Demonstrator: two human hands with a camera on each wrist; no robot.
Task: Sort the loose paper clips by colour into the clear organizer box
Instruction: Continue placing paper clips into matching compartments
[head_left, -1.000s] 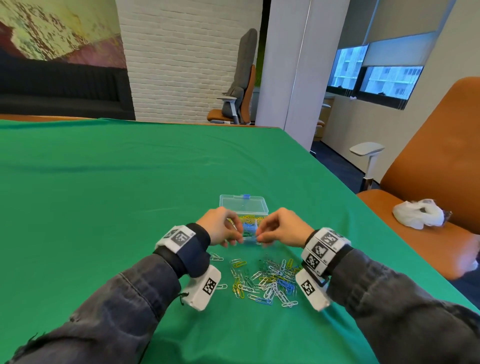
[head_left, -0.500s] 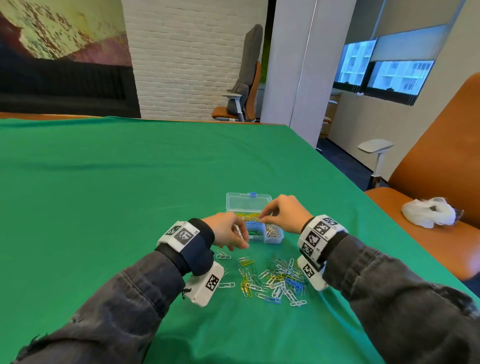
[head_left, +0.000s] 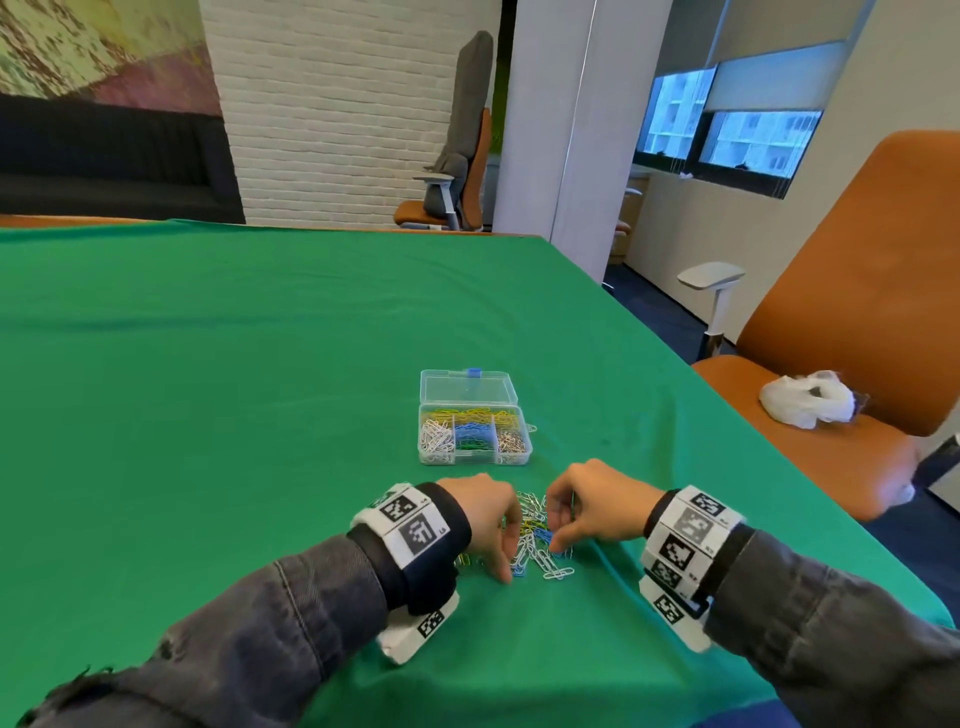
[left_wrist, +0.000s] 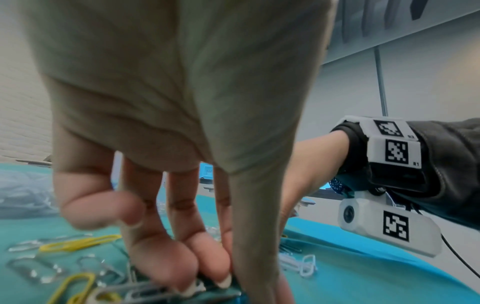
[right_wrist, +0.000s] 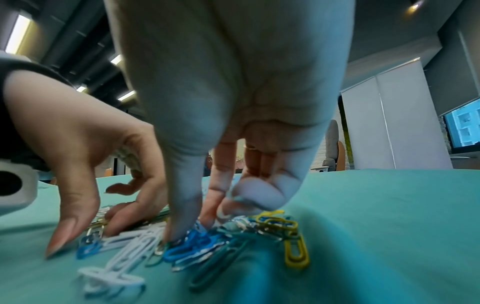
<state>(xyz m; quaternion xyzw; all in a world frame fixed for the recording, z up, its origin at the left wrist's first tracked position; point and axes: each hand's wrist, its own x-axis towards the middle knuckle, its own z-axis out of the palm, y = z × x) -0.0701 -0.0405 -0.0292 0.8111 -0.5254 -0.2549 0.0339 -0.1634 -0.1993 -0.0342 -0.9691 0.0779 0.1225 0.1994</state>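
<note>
Both hands are down in the clip pile (head_left: 537, 545) on the worktop (head_left: 208, 415), just before the box (head_left: 475, 434), picking the next ones. The left hand (head_left: 485, 517) grip is narrow, fingertips (left_wrist: 207, 275) pressing clips; the right hand (head_left: 592, 506) pinches at blue clips (right_wrist: 192, 244), hold unclear. Next, I judge, lift one colour free and carry it to the matching compartment.

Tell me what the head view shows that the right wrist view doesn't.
Only the head view shows the clear plastic organizer box, lid open, with white, blue, green, yellow and silvery clips in separate compartments, plus the orange chair holding a crumpled white bag.

Only the right wrist view shows the right hand's fingertips down on blue clips, and single yellow clips at the pile's edge.

Both show the left hand, right hand, the loose pile of coloured paper clips and the green tablecloth.
</note>
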